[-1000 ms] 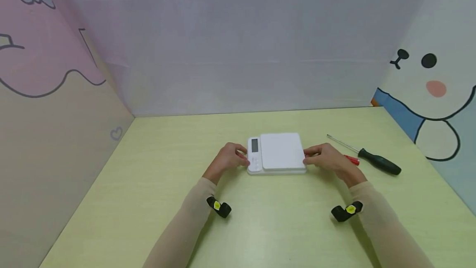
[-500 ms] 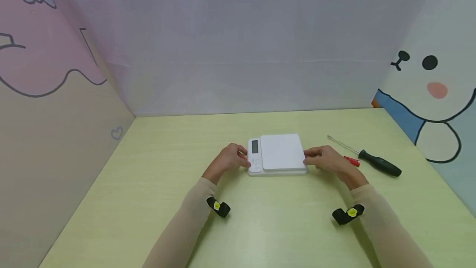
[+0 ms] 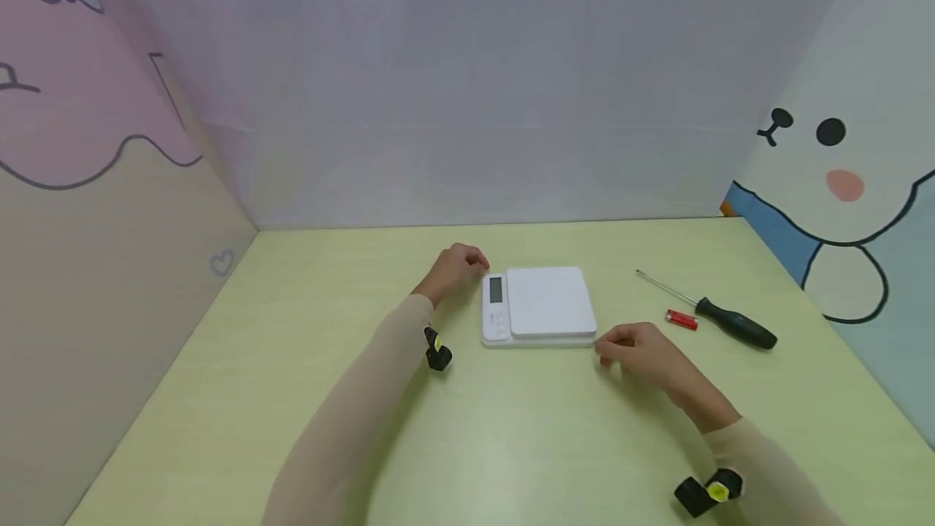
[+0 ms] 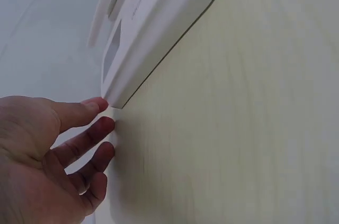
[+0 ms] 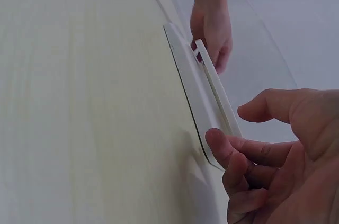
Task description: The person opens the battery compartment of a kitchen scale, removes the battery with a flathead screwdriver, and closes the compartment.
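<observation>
A white digital kitchen scale [image 3: 551,303] lies flat on the table, its small display [image 3: 496,290] on the left side. My left hand [image 3: 454,270] is at the scale's far left corner. In the left wrist view the thumb [image 4: 90,108] meets that corner, while the other fingers are loosely bent beside it. At the near right corner is my right hand [image 3: 650,355]. The right wrist view has its fingertips [image 5: 216,138] against the scale's edge [image 5: 190,86], with the thumb apart from it. Neither hand wraps round the scale.
Right of the scale lie a small red cylinder [image 3: 682,320], perhaps a battery, and a screwdriver [image 3: 734,323] with a dark green handle. A pale wall [image 3: 467,104] closes off the back of the table [image 3: 292,396], and printed panels stand at both sides.
My left hand has moved away from me to the scale's far left corner. The right hand has come nearer, down to the near right corner. The red cylinder is now fully visible.
</observation>
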Action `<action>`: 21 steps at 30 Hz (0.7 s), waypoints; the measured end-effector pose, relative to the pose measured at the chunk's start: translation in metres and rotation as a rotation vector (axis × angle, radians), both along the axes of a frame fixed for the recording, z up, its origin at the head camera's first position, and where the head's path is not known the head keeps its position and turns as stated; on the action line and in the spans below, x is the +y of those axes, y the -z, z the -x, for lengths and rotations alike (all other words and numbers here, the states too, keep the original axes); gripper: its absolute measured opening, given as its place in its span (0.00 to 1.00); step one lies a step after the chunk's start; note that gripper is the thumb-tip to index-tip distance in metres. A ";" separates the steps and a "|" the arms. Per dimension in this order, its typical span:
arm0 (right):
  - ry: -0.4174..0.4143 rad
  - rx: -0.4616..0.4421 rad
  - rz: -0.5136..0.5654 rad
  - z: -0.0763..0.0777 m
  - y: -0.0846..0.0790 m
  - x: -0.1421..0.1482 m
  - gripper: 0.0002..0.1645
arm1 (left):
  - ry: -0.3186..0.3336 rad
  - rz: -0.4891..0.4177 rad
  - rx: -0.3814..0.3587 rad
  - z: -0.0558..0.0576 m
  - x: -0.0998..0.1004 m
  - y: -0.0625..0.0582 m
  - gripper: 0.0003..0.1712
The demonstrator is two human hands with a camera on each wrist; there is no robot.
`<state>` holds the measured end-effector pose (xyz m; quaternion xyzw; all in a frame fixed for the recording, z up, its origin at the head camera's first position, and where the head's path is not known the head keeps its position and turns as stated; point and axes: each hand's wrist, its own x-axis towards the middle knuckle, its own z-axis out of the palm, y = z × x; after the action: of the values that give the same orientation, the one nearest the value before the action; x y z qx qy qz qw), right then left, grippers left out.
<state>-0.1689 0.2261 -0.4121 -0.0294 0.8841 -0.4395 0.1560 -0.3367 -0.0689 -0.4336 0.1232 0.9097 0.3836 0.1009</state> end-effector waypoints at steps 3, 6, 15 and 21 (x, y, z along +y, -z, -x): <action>-0.008 0.006 0.000 -0.004 0.004 -0.013 0.16 | 0.040 0.023 0.027 0.006 0.004 -0.002 0.08; 0.005 0.022 -0.003 -0.007 0.006 -0.023 0.14 | 0.080 0.045 0.036 0.009 0.006 -0.003 0.09; 0.080 0.038 -0.056 -0.008 0.013 -0.027 0.14 | 0.141 0.051 -0.016 0.014 0.004 0.002 0.09; 0.094 0.039 -0.112 -0.004 0.014 -0.023 0.14 | 0.185 0.067 -0.065 0.014 0.000 0.001 0.06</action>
<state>-0.1649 0.2028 -0.4257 0.0126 0.9106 -0.3954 0.1193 -0.3512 -0.0692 -0.4342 0.1908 0.9028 0.3460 0.1697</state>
